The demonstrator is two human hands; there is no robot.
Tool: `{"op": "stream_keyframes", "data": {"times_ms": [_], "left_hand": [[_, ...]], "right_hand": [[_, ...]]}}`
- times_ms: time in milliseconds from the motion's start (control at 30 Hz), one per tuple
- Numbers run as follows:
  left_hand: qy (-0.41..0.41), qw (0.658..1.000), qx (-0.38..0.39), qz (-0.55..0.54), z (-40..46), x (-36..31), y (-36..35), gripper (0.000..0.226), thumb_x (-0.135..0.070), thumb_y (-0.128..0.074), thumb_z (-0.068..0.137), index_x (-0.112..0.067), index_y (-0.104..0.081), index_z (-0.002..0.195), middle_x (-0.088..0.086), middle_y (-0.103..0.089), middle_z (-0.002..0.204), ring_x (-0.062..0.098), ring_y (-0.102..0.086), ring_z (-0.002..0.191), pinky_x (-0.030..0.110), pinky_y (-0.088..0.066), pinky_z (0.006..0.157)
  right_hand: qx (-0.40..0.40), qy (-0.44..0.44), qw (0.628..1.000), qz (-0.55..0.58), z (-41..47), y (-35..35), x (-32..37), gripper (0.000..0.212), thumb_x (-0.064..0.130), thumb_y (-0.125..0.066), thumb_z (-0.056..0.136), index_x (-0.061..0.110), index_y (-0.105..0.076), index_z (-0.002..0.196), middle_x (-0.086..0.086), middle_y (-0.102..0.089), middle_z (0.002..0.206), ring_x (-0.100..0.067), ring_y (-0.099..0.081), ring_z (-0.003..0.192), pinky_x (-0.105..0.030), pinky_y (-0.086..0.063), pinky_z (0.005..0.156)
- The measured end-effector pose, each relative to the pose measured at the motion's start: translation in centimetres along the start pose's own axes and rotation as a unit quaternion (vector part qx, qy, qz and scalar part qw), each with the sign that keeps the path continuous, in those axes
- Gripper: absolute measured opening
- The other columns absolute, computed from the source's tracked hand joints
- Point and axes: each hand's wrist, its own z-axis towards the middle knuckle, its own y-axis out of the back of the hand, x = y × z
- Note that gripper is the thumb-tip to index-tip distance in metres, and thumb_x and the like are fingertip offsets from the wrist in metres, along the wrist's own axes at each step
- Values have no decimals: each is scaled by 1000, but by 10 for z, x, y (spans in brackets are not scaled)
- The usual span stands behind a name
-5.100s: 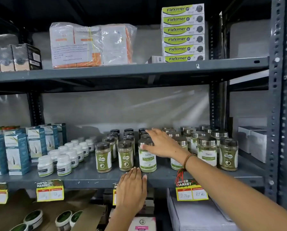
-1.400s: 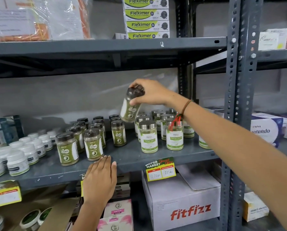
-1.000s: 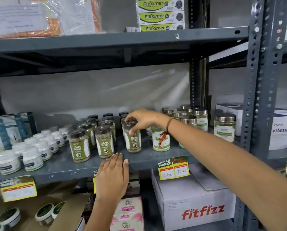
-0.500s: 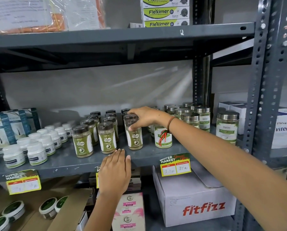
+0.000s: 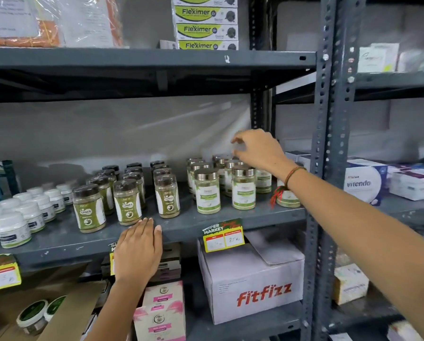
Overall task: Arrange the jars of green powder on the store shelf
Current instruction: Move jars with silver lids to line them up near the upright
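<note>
Dark-lidded jars of green powder (image 5: 167,196) stand in three rows on the grey middle shelf (image 5: 186,223). Just right of them, silver-lidded green-powder jars (image 5: 243,188) stand in several rows. My right hand (image 5: 256,148) hovers above the back silver-lidded jars, fingers curled and apart, holding nothing. My left hand (image 5: 139,249) lies flat on the shelf's front edge, below the front dark-lidded jars, fingers spread.
White bottles (image 5: 21,215) fill the shelf's left. A perforated steel upright (image 5: 329,153) stands to the right. Above is a shelf with Fleximer boxes (image 5: 206,28). Below sit a fitfizz carton (image 5: 252,284) and pink boxes (image 5: 161,311).
My right hand let go of the dark-lidded jar it set down in the third row, then rose and moved right over the silver-lidded jars. The left hand stayed on the shelf edge.
</note>
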Motion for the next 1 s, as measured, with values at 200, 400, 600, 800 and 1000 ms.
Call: {"op": "stream_keyframes", "data": {"times_ms": [200,400,600,800,1000], "left_hand": [[4,1000,0,-3,0,0,-2,54,-38,-32,95,-1,-67,112,17,-70,110,31,-63,107,46,-46,94],[10,1000,-1,-1,0,1,-3,54,-38,-33,94,-1,-67,112,16,-70,110,31,-63,106,47,-46,94],[15,1000,0,3,0,0,-3,54,-39,-32,95,-2,-68,111,15,-70,110,30,-64,106,46,-46,94],[19,1000,2,0,1,0,-2,54,-40,-32,95,-2,-67,111,14,-70,110,29,-64,106,46,-46,94],[18,1000,5,0,0,-1,-1,54,-40,-32,95,-3,-67,112,15,-70,111,29,-64,106,46,-46,95]], "right_hand": [[99,-73,967,-223,-15,8,-59,34,38,-51,94,13,-65,113,-15,-67,110,-37,-63,103,-41,-50,73],[202,-117,923,-304,-13,3,-76,46,46,-44,98,13,-64,122,-8,-62,118,-30,-61,110,-37,-45,73],[204,-125,934,-266,-8,-3,-79,42,44,-52,96,10,-64,117,-10,-61,113,-31,-60,108,-41,-50,81],[196,-114,954,-199,-2,-8,-87,39,49,-57,90,15,-66,108,-9,-65,107,-28,-60,93,-41,-54,81],[205,-101,966,-123,1,-7,-95,40,50,-62,85,24,-67,116,-5,-67,111,-26,-62,98,-43,-55,89]]}}
